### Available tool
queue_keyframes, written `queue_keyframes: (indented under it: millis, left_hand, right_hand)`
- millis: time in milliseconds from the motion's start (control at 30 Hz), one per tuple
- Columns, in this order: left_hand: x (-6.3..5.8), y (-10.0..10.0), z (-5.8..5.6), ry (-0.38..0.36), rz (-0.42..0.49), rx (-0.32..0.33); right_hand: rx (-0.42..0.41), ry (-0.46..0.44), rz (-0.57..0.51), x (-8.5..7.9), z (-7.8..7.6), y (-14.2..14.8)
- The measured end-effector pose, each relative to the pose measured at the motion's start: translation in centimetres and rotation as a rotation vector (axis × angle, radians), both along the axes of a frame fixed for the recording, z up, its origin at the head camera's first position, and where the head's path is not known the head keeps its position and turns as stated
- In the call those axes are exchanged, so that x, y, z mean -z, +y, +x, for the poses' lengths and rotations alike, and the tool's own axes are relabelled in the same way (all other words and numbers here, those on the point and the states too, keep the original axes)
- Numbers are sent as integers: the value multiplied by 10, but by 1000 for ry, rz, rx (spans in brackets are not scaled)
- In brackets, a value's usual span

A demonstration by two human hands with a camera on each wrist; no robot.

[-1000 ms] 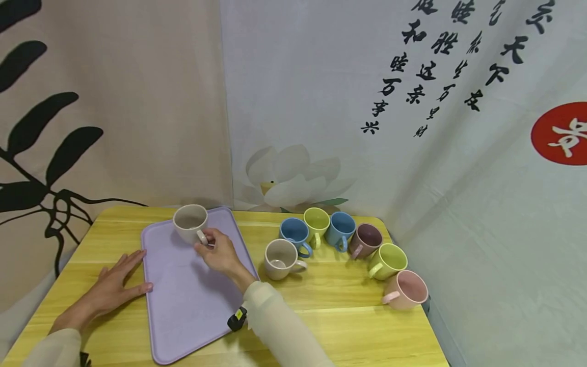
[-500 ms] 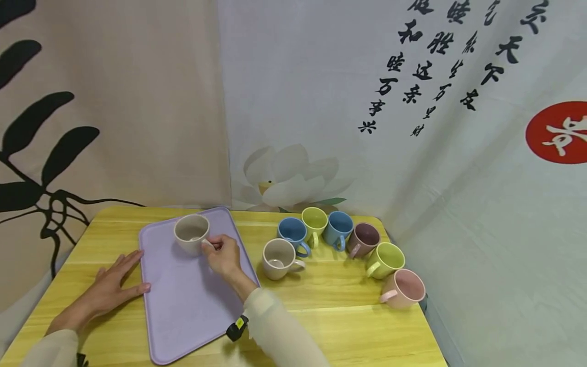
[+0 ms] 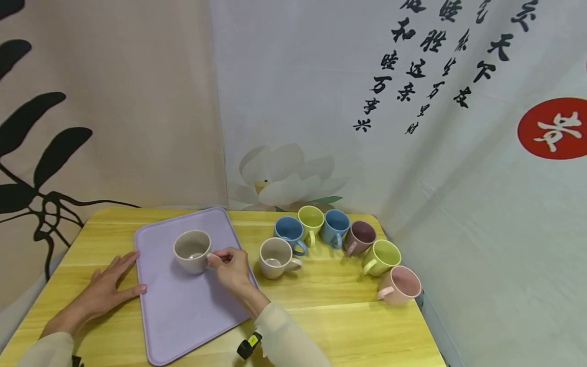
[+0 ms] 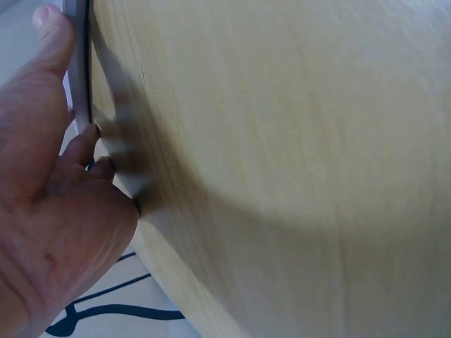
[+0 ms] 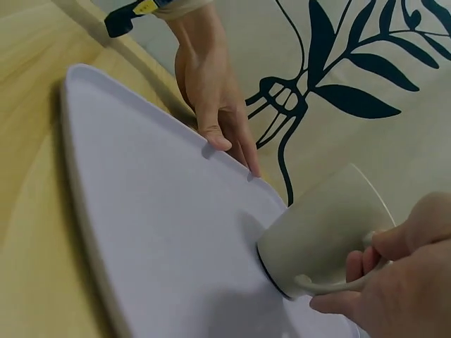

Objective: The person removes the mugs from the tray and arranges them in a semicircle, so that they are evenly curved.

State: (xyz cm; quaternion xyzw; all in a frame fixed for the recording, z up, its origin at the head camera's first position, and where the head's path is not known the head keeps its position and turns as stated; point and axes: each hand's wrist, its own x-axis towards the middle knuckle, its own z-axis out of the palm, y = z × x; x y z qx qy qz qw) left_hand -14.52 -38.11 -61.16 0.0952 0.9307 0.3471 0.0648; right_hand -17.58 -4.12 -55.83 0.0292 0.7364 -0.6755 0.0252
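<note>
A light grey-beige mug (image 3: pixel 192 252) stands upright over the purple tray (image 3: pixel 183 326), its base right at the tray's surface in the right wrist view. My right hand (image 3: pixel 233 270) pinches the mug's handle (image 5: pixel 338 285) between thumb and fingers. My left hand (image 3: pixel 98 295) lies at the tray's left side with its fingers straight, fingertips and thumb touching the rim. In the left wrist view, the left hand (image 4: pixel 56 190) has its thumb along the tray edge (image 4: pixel 81 70). A second grey-beige mug (image 3: pixel 275 258) stands on the table to the right of the tray.
On the wooden table (image 3: pixel 330 336) stand several more mugs in an arc: a blue mug (image 3: pixel 288 229), a yellow-green mug (image 3: pixel 311 219), another blue mug (image 3: pixel 335 227), a purple mug (image 3: pixel 360 237), another yellow-green mug (image 3: pixel 383 257) and a pink mug (image 3: pixel 400 285). A printed curtain (image 3: pixel 284 92) hangs behind.
My right hand has drawn the grey-beige mug from the tray's far end toward me, nearer its middle. The left hand stays at the rim. The head view has shifted slightly.
</note>
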Motion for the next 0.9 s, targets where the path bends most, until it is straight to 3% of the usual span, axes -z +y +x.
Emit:
queue_keyframes:
  millis: [433, 900]
  left_hand:
    - [0, 0, 0, -7, 0, 5]
    - [-2, 1, 1, -23, 5, 8]
  right_hand:
    - [-88, 14, -104, 5, 29, 44]
    - [-256, 33, -124, -9, 58, 101]
